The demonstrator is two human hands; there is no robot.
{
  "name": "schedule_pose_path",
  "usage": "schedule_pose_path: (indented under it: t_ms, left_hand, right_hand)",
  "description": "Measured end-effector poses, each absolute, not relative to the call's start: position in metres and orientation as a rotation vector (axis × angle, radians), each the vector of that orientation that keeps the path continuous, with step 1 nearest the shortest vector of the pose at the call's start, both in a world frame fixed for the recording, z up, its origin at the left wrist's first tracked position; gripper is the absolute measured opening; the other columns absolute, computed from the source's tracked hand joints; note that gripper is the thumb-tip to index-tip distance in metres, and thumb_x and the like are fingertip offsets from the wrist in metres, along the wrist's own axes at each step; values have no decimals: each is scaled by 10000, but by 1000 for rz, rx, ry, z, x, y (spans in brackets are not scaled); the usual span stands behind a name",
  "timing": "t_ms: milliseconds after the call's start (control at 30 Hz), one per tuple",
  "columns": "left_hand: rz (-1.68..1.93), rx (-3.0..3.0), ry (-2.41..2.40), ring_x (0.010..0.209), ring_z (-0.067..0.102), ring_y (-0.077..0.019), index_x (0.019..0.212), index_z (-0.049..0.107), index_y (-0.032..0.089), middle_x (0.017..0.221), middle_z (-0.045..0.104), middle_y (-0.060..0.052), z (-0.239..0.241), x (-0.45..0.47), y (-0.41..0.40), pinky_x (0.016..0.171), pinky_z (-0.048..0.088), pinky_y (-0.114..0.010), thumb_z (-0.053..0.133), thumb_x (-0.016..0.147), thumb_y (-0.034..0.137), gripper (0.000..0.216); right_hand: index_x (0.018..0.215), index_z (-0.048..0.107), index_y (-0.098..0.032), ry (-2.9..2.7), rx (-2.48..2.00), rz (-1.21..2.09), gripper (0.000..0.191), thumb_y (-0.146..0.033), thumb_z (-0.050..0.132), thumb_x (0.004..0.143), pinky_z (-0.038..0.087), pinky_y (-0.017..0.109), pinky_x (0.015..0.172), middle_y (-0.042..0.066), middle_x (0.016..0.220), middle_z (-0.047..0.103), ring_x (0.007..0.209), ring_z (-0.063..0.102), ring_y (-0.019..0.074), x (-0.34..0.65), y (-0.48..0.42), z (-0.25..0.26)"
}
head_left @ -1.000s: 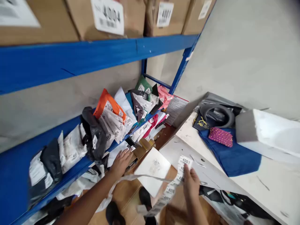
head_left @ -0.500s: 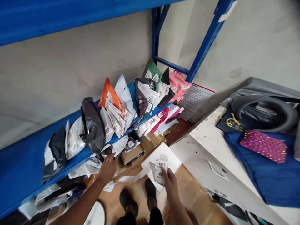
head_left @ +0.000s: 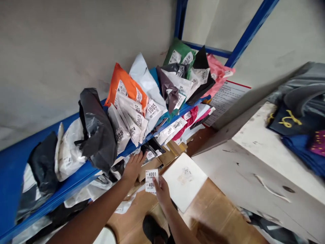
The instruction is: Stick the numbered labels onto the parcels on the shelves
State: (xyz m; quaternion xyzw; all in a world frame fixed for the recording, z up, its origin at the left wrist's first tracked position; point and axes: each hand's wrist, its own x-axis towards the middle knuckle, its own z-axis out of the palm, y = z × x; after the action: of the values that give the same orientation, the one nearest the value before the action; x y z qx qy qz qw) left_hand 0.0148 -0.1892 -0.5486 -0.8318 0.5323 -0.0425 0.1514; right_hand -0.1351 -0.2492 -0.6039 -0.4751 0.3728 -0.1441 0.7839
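My right hand (head_left: 162, 191) pinches a strip of white number labels (head_left: 151, 179), the top one reading 4001, above the floor. My left hand (head_left: 133, 166) reaches to the edge of the blue shelf (head_left: 88, 171), fingers stretched out and holding nothing. Just beyond its fingertips lie black packages (head_left: 151, 150) with number labels on the lower level; whether it touches them I cannot tell. On the shelf above stand an orange mailer bag (head_left: 119, 79), small white packets (head_left: 132, 117) and a pale bag (head_left: 152, 98) labelled 3005.
A large dark grey bag (head_left: 98, 125) leans over the shelf edge to the left. Green (head_left: 177, 54) and pink bags (head_left: 215, 74) stand at the far end. A white board (head_left: 195, 189) lies on the floor. To the right is a white table (head_left: 259, 132) with cloths.
My view has moved closer to the shelf. My left hand has gone forward toward the lower packages. The right hand has carried the label strip left, nearer the left hand.
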Motion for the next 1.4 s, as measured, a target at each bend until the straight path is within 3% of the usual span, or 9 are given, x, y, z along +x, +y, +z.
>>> schedule_pose_path:
  t_ms: [200,533,700,900,1000,1100,1167,1267,1400]
  left_hand:
    - [-574,-2340,1472,988,544,-296,1241,578,46,1333,554,-164,-549,10,-148,824,425,-434,468,874,220,421]
    - [-1181,-2769,1154,870,527,-286,934,647,185,1109,630,-131,-602,23,-203,790,364,-447,602,787,442,300]
    - [-1363,-2678,1216,982,514,-282,824,630,220,1177,599,-78,-606,34,-183,795,389,-408,652,736,265,102]
    - [-1416,-2687,1263,981,522,-253,769,650,216,1141,622,-68,-595,38,-161,713,419,-338,570,816,263,104]
    - [-1402,-2664,1338,1007,534,-246,796,661,206,1174,627,-72,-596,37,-155,744,424,-341,525,867,349,210]
    - [-1452,-2534,1309,996,561,-231,860,673,204,1200,641,-63,-604,38,-147,783,407,-359,490,882,213,185]
    - [-1509,-2424,1297,1022,568,-224,920,683,214,1237,637,-41,-609,39,-141,865,380,-382,447,884,125,254]
    - [-1547,-2352,1306,1114,548,-198,1034,679,232,1313,595,5,-615,42,-132,997,308,-369,413,896,90,332]
    - [-1462,-2468,1294,1182,524,-161,1137,646,235,1378,534,25,-617,42,-125,1001,314,-306,418,883,51,388]
  right_hand:
    - [856,586,-187,692,-982,-350,453,-628,587,752,494,267,519,13,676,655,578,601,164,-96,-238,-640]
    - [1017,590,-229,615,-956,-950,338,-519,527,855,526,319,783,55,949,702,867,646,204,-59,-250,-725]
    - [900,627,-214,377,-1322,-1075,220,-401,512,892,490,254,624,23,766,656,676,591,157,-63,-269,-742]
    - [864,575,-215,115,-1779,-1149,203,-257,390,937,486,297,649,34,782,577,722,560,170,-70,-284,-703]
    - [920,565,-220,-121,-2078,-1204,149,-209,416,910,499,399,793,86,979,617,937,573,229,-66,-298,-670]
    - [829,571,-218,-430,-2471,-1108,111,-195,479,886,366,548,1025,89,1286,566,1263,401,299,-50,-311,-642]
    - [804,583,-208,-527,-2640,-968,147,-206,471,900,310,598,1063,71,1323,561,1316,347,310,-34,-319,-631]
    - [918,617,-180,-524,-2662,-885,194,-201,425,925,421,549,994,105,1211,631,1186,489,281,-17,-328,-631]
    - [1024,618,-159,-494,-2574,-891,228,-199,414,930,497,464,924,131,1132,649,1070,557,246,-13,-339,-643]
